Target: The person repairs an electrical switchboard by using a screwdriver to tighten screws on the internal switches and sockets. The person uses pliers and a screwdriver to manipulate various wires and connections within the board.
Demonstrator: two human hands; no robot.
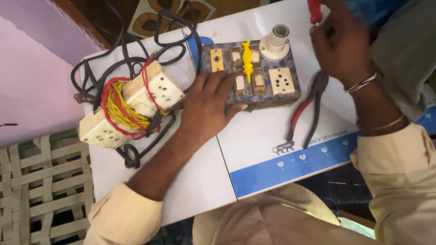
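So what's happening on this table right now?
A person steadies a blue-patterned electrical switchboard on a white tabletop with the left hand. The right hand holds a red-handled tool above it. Red-and-black-handled pliers lie beside the board. Cream socket boxes wrapped in red and yellow wire sit to the left with black cable.

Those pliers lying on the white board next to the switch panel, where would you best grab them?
Probably by the two long handles, one red and one dark, which splay open toward the person. The pliers lie flat with their jaws tucked under the right hand, so coming from above at the near, handle end looks clearest, closing both handles together.
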